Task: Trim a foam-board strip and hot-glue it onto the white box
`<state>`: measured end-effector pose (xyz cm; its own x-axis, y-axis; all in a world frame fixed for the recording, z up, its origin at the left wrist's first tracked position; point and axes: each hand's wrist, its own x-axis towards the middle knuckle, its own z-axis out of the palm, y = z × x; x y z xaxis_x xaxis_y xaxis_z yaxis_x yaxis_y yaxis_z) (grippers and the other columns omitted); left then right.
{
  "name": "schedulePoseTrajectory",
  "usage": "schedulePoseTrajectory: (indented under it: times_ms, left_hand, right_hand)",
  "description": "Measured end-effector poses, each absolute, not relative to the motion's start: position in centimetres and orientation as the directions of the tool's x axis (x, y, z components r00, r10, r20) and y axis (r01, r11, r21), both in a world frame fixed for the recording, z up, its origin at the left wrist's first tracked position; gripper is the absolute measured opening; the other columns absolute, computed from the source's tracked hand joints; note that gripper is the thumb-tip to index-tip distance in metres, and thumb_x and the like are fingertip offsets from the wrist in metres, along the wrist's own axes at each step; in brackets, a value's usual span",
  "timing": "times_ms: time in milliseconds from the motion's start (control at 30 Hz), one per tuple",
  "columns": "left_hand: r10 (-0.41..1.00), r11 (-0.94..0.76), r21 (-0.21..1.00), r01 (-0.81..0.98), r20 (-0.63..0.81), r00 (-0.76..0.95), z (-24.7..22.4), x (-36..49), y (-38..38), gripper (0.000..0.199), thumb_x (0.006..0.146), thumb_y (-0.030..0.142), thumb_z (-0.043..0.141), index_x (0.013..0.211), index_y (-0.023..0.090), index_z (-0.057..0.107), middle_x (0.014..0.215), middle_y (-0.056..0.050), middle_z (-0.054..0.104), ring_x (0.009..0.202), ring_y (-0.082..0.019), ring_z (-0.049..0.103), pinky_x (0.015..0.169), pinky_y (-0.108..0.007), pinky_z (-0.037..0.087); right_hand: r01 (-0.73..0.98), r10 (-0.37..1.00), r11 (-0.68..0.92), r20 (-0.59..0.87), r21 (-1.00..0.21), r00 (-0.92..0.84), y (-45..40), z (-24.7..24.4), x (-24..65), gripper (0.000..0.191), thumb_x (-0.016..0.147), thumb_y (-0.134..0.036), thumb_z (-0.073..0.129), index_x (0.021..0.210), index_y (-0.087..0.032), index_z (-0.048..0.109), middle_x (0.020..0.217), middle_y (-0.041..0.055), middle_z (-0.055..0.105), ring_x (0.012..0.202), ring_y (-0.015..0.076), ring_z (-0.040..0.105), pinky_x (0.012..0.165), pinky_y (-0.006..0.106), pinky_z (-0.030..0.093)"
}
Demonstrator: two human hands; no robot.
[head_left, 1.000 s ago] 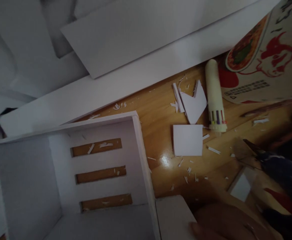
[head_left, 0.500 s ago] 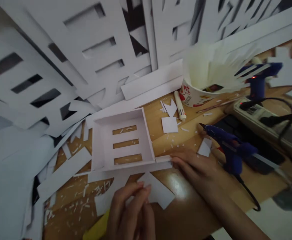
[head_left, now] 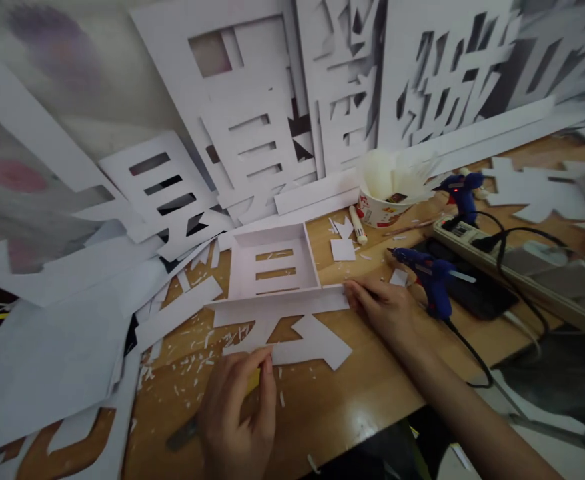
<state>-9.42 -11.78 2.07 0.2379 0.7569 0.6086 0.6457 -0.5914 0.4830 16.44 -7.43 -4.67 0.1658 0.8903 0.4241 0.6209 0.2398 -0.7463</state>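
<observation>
On the table sits a white foam-board or card tray-like piece (head_left: 275, 293) with low walls and slots cut in its floor. Along its near side runs a long white strip (head_left: 282, 306), standing partly tilted. My right hand (head_left: 379, 303) pinches the right end of that strip. Nearer to me is my left hand (head_left: 239, 407), closed with thumb and fingertips together; what they hold, if anything, is hidden. Behind it a yellow-handled tool (head_left: 252, 381) shows between the fingers, its grey end out to the left. A white cut-out piece (head_left: 317, 343) lies flat before the strip.
Two blue glue guns (head_left: 429, 270) lie at the right, by a power strip (head_left: 459, 233) with black cables and a dark phone-like slab (head_left: 482, 293). A paper bucket (head_left: 379, 210) holds pale sticks. White cut-out panels (head_left: 252, 133) lean behind; scraps litter the table.
The view has tilted up and pulled back, showing more panels. The strip at the tray's front now stands out taller. My left hand has turned, and my right hand still pinches the strip's end.
</observation>
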Motion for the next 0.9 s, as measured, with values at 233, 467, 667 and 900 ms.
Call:
schedulePoseTrajectory:
  times_ms: [233, 467, 667, 900]
  left_hand:
    - [0.768, -0.556, 0.473, 0.683, 0.607, 0.205, 2.5, -11.6, -13.4, 0.018, 0.089, 0.008, 0.060, 0.102, 0.019, 0.065, 0.083, 0.001, 0.068, 0.071, -0.011, 0.061, 0.071, -0.024, 0.050]
    - [0.765, -0.603, 0.430, 0.672, 0.550, 0.334, 4.4, -9.5, -10.6, 0.032, 0.090, 0.016, 0.062, 0.122, 0.017, 0.059, 0.097, -0.004, 0.065, 0.092, -0.017, 0.064, 0.085, -0.031, 0.052]
    - [0.762, -0.638, 0.402, 0.657, 0.455, 0.462, 5.5, -6.1, -7.6, 0.027, 0.088, 0.009, 0.061, 0.114, 0.016, 0.066, 0.106, -0.007, 0.064, 0.103, -0.021, 0.061, 0.093, -0.037, 0.051]
    - [0.699, -0.713, 0.258, 0.652, 0.336, 0.631, 4.1, -0.6, -4.7, 0.023, 0.087, 0.008, 0.064, 0.108, 0.013, 0.070, 0.104, -0.010, 0.069, 0.105, -0.026, 0.060, 0.092, -0.043, 0.050]
  right_hand:
    - [0.602, 0.903, 0.191, 0.379, -0.775, 0.201, -7.4, -4.9, 16.2, 0.032, 0.102, -0.039, 0.056, 0.081, -0.016, 0.063, 0.067, -0.0050, 0.059, 0.053, 0.0091, 0.056, 0.055, 0.024, 0.051]
    - [0.618, 0.919, 0.139, 0.334, -0.773, 0.211, -6.9, -5.4, 16.3, 0.024, 0.101, -0.036, 0.058, 0.093, -0.015, 0.065, 0.080, -0.0014, 0.064, 0.063, 0.0113, 0.062, 0.062, 0.027, 0.055]
    - [0.645, 0.925, 0.159, 0.341, -0.747, 0.167, -6.9, -5.6, 16.5, 0.021, 0.100, -0.035, 0.059, 0.097, -0.015, 0.065, 0.089, 0.0009, 0.066, 0.072, 0.0136, 0.064, 0.069, 0.031, 0.056]
    - [0.670, 0.911, 0.213, 0.392, -0.711, 0.126, -6.8, -5.9, 16.6, 0.021, 0.101, -0.034, 0.059, 0.097, -0.015, 0.065, 0.086, 0.0001, 0.066, 0.068, 0.0122, 0.063, 0.065, 0.029, 0.056]
